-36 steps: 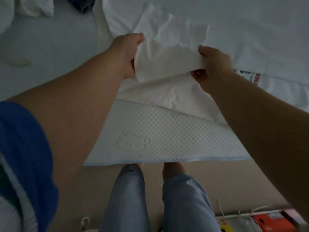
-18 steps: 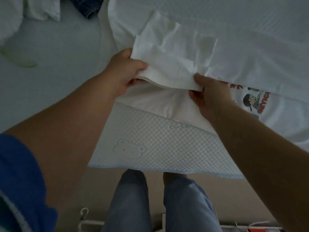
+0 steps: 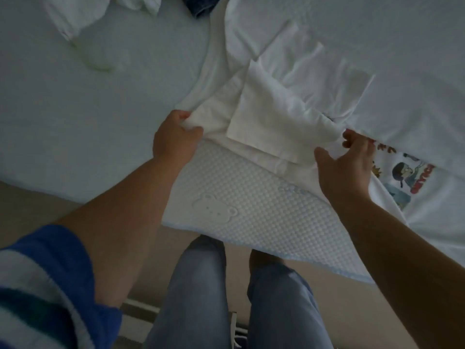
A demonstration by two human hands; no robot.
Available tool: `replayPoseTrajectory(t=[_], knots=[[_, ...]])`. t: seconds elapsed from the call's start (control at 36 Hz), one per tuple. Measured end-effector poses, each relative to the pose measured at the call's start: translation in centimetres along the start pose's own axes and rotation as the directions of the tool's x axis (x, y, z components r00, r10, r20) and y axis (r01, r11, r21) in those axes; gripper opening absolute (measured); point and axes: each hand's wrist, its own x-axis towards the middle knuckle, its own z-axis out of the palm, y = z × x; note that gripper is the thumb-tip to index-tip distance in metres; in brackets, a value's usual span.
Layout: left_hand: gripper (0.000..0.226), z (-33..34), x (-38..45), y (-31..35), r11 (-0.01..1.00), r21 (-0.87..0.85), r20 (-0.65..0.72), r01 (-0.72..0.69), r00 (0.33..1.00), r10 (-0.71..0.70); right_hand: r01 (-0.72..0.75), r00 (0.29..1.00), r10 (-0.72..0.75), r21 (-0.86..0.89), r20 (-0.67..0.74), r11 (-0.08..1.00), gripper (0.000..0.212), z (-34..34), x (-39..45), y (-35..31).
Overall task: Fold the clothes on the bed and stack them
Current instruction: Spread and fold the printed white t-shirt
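A white garment (image 3: 284,114) lies partly folded at the near edge of the bed (image 3: 100,117), with one flap doubled back over it. My left hand (image 3: 176,139) pinches the garment's left edge between thumb and fingers. My right hand (image 3: 347,167) hovers at the garment's right corner with its fingers spread, its fingertips at the cloth; whether they touch it is unclear. A white T-shirt with a cartoon print (image 3: 407,177) lies spread to the right, partly under the garment.
A quilted white pad with a bear emblem (image 3: 239,205) hangs over the bed's near edge. Crumpled white cloth (image 3: 75,16) and a dark blue garment (image 3: 198,6) lie at the far side. My legs in jeans (image 3: 201,293) stand against the bed.
Both hands brought the folded flap down toward the near edge. My right hand let go of it and opened. My left hand moved to the garment's left edge.
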Motion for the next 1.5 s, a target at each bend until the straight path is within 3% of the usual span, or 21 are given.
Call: replayPoseTrajectory(t=[0.11, 0.19, 0.31, 0.36, 0.44, 0.58, 0.75, 0.83, 0.94, 1.14, 1.22, 1.28, 1.39, 1.5], knots=[[0.036, -0.8, 1.4, -0.9, 0.996, -0.072, 0.172, 0.059, 0.984, -0.046, 0.234, 0.969, -0.222, -0.119, 0.103, 0.965, 0.053, 1.5, -0.9, -1.3], [0.018, -0.8, 2.7, -1.0, 0.987, -0.123, 0.302, 0.103, 0.951, -0.061, 0.312, 0.940, -0.277, -0.171, 0.198, 0.935, 0.051, 3.4, -0.9, -2.1], [0.014, -1.7, 4.6, -1.4, 0.948, -0.238, 0.372, 0.209, 0.922, -0.110, 0.342, 0.926, -0.282, -0.242, 0.253, 0.908, 0.047, 5.3, -0.6, -2.7], [0.017, -2.4, 5.6, -2.2, 0.979, -0.164, 0.347, 0.119, 0.936, -0.056, 0.318, 0.928, -0.237, -0.278, 0.289, 0.906, 0.043, 6.0, -0.5, -2.9], [0.025, -2.8, 6.0, -3.2, 0.992, 0.103, 0.292, -0.077, 0.955, 0.044, 0.307, 0.929, -0.209, -0.320, 0.305, 0.896, 0.039, 6.5, -0.5, -3.2], [0.025, -2.5, 5.1, -2.8, 0.969, 0.208, 0.182, -0.136, 0.978, 0.098, 0.239, 0.954, -0.157, -0.334, 0.254, 0.912, 0.038, 6.5, -1.3, -3.6], [0.019, -3.5, 1.9, -0.7, 0.939, 0.236, 0.137, -0.251, 0.965, 0.223, 0.037, 0.981, 0.011, -0.244, 0.193, 0.969, 0.034, 3.3, -5.4, -1.6], [0.011, -3.1, -0.6, 1.3, 0.909, 0.200, 0.310, -0.365, 0.904, 0.294, -0.078, 0.979, 0.121, -0.249, 0.163, 0.965, 0.034, 0.8, -8.1, 1.0], [0.007, -1.2, -4.2, 4.2, 0.851, 0.158, 0.552, -0.500, 0.759, 0.344, -0.232, 0.953, 0.275, -0.272, 0.131, 0.934, 0.037, -2.8, -10.9, 5.3], [0.014, 5.4, -9.1, 10.0, 0.716, 0.092, 0.614, -0.692, 0.606, 0.506, -0.380, 0.913, 0.407, -0.289, 0.038, 0.879, 0.044, -8.1, -11.7, 13.7], [0.035, 9.7, -11.4, 11.9, 0.532, 0.061, 0.722, -0.845, 0.405, 0.561, -0.419, 0.905, 0.422, -0.276, -0.049, 0.865, 0.050, -9.7, -10.3, 17.4], [0.042, 12.7, -13.0, 13.2, 0.421, 0.050, 0.744, -0.906, 0.315, 0.589, -0.409, 0.912, 0.398, -0.275, -0.098, 0.870, 0.053, -10.6, -9.1, 19.6], [0.046, 18.0, -15.7, 15.5, 0.291, 0.126, 0.755, -0.949, 0.282, 0.592, -0.344, 0.933, 0.358, -0.368, -0.030, 0.864, 0.055, -11.6, -7.3, 23.5], [0.056, 21.5, -17.5, 17.5, 0.224, 0.261, 0.795, -0.939, 0.341, 0.502, -0.173, 0.969, 0.238, -0.502, 0.068, 0.848, 0.048, -12.1, -5.8, 26.4]])
